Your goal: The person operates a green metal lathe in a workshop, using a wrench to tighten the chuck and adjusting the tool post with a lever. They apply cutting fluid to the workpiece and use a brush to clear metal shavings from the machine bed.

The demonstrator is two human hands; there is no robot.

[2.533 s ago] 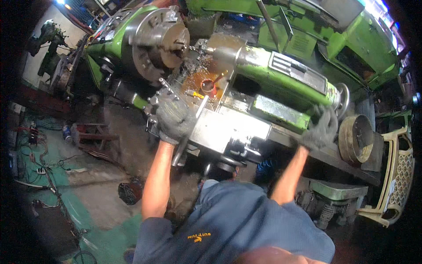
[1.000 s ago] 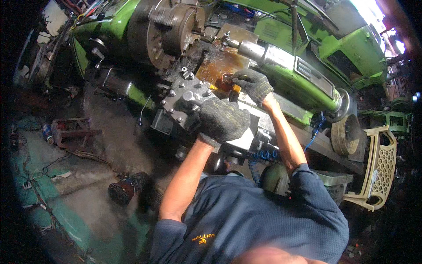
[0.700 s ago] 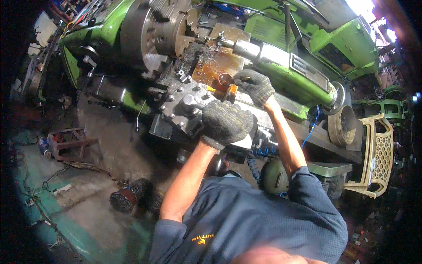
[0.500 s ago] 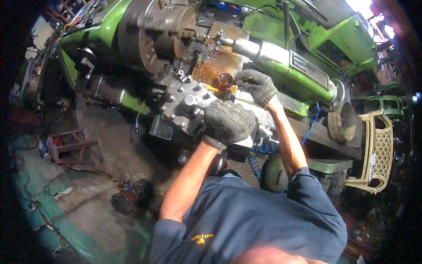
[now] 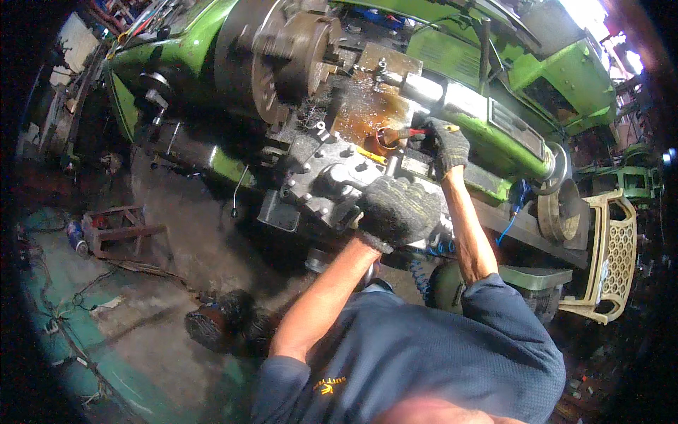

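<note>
My gloved right hand (image 5: 450, 150) is closed around a paintbrush (image 5: 415, 132) with a red and yellow handle. Its bristle end is over a small round cup (image 5: 386, 143) of brownish liquid on the lathe. Nearer to me, my gloved left hand (image 5: 400, 212) is curled beside the metal tool post (image 5: 332, 173), and the post's lever (image 5: 347, 178) runs toward it. What its fingers grip is hidden beneath the glove. A yellow-handled tool (image 5: 371, 155) lies between the cup and the tool post. To the left is the blurred lathe chuck (image 5: 300, 56).
The green tailstock (image 5: 487, 131) extends right to a handwheel (image 5: 554, 169). Metal chips and wet brown liquid cover the plate (image 5: 357, 109) behind the tool post. A beige plastic chair (image 5: 613, 258) stands at right. A rusty frame (image 5: 120, 233) sits on the floor at left.
My right hand has moved back and right from beside the cup, and the brush's handle now shows in it. My left hand stays near the tool post. The whole view has shifted slightly.
</note>
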